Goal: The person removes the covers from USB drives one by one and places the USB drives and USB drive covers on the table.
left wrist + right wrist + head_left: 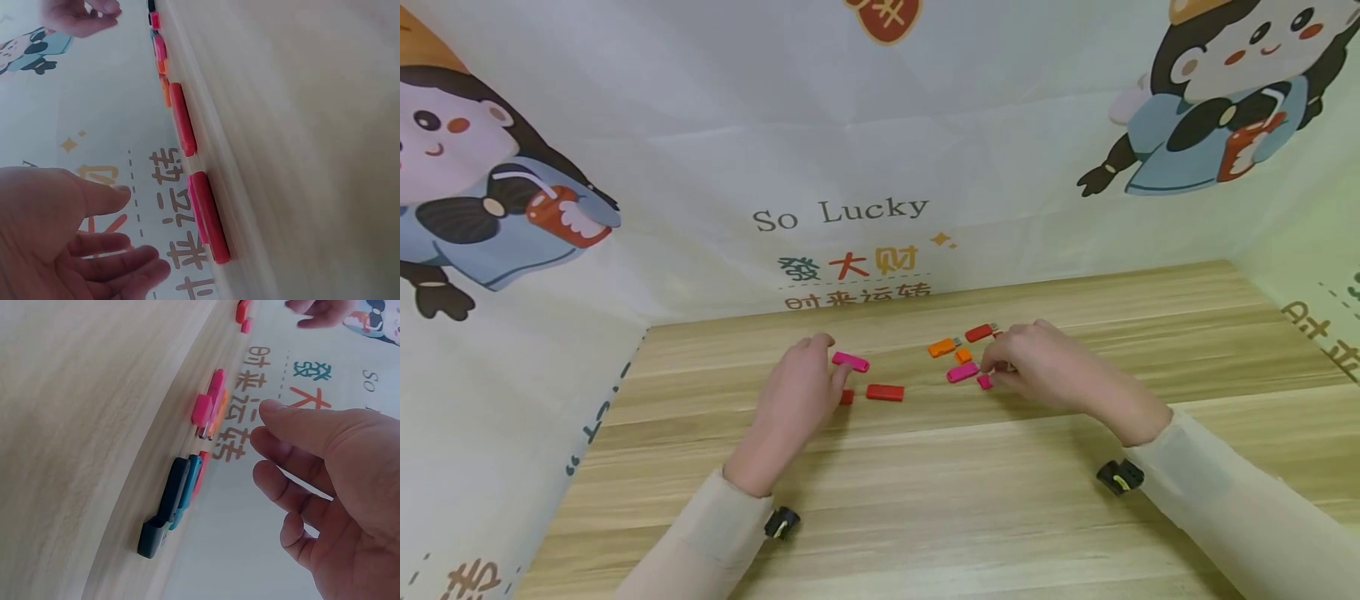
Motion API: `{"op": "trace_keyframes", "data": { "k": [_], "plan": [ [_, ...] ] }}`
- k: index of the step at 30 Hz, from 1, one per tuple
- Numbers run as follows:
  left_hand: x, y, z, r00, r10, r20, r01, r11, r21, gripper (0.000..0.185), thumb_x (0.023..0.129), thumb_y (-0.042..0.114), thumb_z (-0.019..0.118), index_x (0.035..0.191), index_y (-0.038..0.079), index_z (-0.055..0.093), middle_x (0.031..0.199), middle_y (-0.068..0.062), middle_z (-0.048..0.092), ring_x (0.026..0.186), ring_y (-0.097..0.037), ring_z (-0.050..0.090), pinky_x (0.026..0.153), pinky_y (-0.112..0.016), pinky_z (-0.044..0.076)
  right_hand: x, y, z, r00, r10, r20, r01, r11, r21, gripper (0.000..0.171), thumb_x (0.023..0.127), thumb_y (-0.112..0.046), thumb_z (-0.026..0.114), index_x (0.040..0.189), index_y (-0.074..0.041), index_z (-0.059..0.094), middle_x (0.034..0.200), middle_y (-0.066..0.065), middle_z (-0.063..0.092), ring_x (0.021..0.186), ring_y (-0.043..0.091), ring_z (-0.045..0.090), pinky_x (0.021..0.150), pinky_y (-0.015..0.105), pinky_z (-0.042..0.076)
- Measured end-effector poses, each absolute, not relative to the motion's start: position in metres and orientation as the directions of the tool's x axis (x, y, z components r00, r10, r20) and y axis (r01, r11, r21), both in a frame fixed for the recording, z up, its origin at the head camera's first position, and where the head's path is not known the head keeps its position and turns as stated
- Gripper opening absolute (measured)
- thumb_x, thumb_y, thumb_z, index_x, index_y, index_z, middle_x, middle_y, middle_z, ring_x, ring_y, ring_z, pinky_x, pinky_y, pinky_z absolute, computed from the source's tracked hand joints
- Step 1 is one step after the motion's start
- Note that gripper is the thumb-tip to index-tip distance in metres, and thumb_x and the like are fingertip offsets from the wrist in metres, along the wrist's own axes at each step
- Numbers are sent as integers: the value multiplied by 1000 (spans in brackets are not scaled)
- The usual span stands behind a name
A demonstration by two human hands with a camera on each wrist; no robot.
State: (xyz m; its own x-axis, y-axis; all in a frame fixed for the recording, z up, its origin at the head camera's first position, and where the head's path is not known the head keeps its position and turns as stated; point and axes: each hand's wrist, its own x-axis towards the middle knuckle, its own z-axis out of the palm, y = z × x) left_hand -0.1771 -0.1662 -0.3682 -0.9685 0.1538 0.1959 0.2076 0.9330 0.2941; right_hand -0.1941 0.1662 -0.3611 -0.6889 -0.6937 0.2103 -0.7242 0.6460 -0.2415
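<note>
In the head view my left hand (797, 396) hovers over the wooden table, nearest to a capped pink USB stick (850, 361) and two red ones. One red stick (885, 392) lies in plain sight; the other (847, 397) is partly hidden by the thumb. The left wrist view shows that hand (87, 231) with spread fingers and nothing held. My right hand (1048, 362) hangs beside an uncapped pink stick (962, 372) and its pink cap (984, 381). In the right wrist view its fingers (281, 494) are loosely bent and empty, above a black stick (174, 487) and a teal one (190, 481).
Behind the pink stick lie an orange USB stick (942, 347), its orange cap (963, 356) and a red stick (979, 332) with bare metal plug. A printed white sheet (715, 167) stands along the back and sides of the table (925, 500).
</note>
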Motion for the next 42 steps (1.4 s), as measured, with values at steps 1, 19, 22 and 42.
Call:
{"op": "trace_keyframes", "data": {
  "k": [1,19,22,42],
  "plan": [
    [-180,-164,-368,-973,140,182,189,937,293,46,103,24,72,133,-10,60,120,-27,69,104,-40,69,92,-52,59,-193,166,-360,-686,-695,215,-727,642,-244,11,90,-4,84,95,-14,82,91,-7,77,82,15,70,75,44,56],
    [-223,-130,-378,-996,-75,-44,-83,974,210,51,103,51,65,88,3,63,86,-16,66,79,-33,71,64,-47,61,-171,176,-357,-648,-707,283,-761,614,-209,14,87,-6,88,98,-15,83,95,-4,79,87,17,73,77,44,58],
    [-226,-128,-379,-996,-78,-48,-87,974,207,49,102,49,67,83,5,63,85,-14,67,77,-31,70,64,-46,61,-168,176,-356,-642,-710,290,-766,612,-198,15,87,-7,88,97,-16,83,95,-6,78,89,18,73,78,45,56],
    [-227,-132,-384,-1000,-7,-8,-8,974,226,21,93,0,66,111,-9,57,104,-25,68,93,-38,72,80,-50,62,-164,176,-357,-645,-705,295,-762,617,-194,18,86,-5,88,96,-18,82,94,-8,77,87,16,72,72,41,52]
  ]
}}
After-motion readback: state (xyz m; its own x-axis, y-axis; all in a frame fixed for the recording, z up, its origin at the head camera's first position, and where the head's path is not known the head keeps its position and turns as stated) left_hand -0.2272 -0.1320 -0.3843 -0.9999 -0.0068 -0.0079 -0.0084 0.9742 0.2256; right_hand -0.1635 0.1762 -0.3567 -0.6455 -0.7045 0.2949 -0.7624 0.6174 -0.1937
